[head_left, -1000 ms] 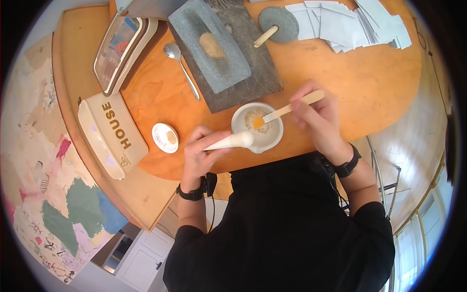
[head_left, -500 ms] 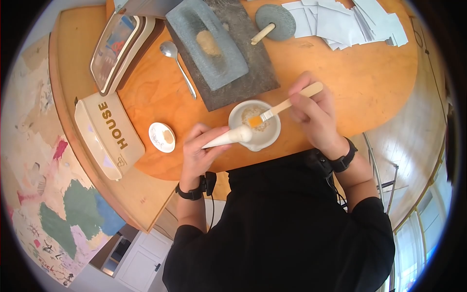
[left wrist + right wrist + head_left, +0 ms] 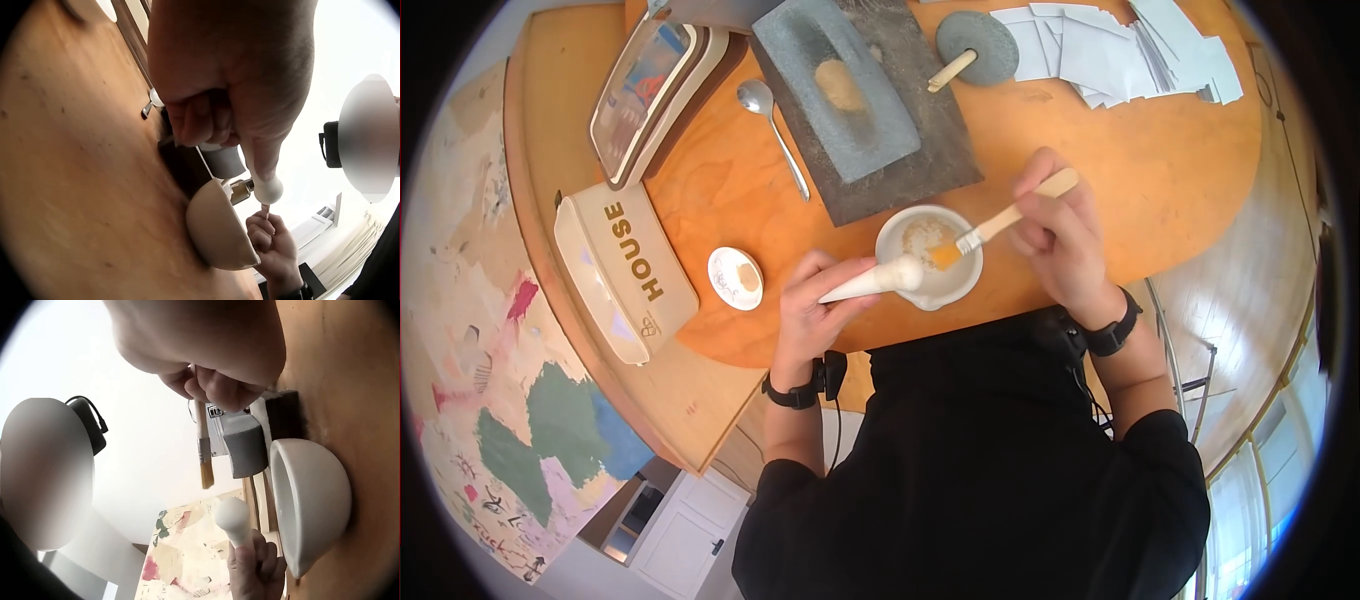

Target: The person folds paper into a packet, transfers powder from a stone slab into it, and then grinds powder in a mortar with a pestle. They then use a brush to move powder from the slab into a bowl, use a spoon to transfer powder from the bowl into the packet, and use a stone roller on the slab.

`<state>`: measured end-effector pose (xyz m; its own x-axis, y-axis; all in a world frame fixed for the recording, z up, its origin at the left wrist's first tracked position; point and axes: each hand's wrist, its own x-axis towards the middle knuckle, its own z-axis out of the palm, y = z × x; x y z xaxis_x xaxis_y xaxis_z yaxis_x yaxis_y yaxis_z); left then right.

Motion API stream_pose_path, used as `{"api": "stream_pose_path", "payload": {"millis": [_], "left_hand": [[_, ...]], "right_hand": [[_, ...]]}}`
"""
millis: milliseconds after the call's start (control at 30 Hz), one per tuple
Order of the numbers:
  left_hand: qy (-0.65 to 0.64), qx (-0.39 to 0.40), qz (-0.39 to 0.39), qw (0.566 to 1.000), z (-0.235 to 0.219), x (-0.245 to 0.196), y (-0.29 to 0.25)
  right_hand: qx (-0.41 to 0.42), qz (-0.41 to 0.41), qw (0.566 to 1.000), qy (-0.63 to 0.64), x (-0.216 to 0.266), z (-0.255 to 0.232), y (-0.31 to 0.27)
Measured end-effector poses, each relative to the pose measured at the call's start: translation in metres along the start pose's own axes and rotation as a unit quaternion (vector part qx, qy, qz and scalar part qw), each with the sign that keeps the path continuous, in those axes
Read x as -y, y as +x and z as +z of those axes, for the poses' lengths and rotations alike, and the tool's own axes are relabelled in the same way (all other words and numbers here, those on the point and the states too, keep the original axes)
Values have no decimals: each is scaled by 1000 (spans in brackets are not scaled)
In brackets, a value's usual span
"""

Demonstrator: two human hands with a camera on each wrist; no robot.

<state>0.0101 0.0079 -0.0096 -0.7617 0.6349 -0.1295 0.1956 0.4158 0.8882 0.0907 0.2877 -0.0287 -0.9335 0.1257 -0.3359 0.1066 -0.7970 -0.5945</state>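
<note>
My left hand grips the narrow end of a white pestle, its rounded head over the near-left rim of a white mortar. Tan powdery bits cling to the mortar's inner wall and bottom. In my right hand is a flat brush, pinched by its wooden handle. Its orange bristles are over the mortar's opening, near the pestle head. From the right wrist view, the brush points down towards the pestle head, with a gap between them. The mortar stands upright on the table.
Beyond the mortar, a grey stone trough with tan powder lies on a dark slab. A stone wheel with a wooden handle, papers, a spoon, a small white dish and a cream box surround it.
The brush bristles shift slightly left over the mortar, then back to the right, with my right hand moving along. The pestle stays nearly in place at the rim.
</note>
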Motion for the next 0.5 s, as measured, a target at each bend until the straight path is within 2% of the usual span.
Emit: {"api": "stream_pose_path", "payload": {"millis": [67,167,267,367,433,500], "left_hand": [[-1,6,-7,1000,0,-1,-1],[-11,12,-11,1000,1,-1,1],[-36,13,-11,999,1,-3,4],[-63,18,6,998,-3,-6,5],[-58,17,14,998,-8,-7,3],[-14,-37,40,998,-20,-17,2]], "right_hand": [[55,27,997,-41,6,2,-3],[0,-14,987,-162,1,9,-4],[10,-62,992,-106,0,5,-10],[-1,-91,946,-311,-5,5,-10],[-36,-112,964,-239,-7,-4,-9],[-18,-105,977,-183,7,-6,-6]]}}
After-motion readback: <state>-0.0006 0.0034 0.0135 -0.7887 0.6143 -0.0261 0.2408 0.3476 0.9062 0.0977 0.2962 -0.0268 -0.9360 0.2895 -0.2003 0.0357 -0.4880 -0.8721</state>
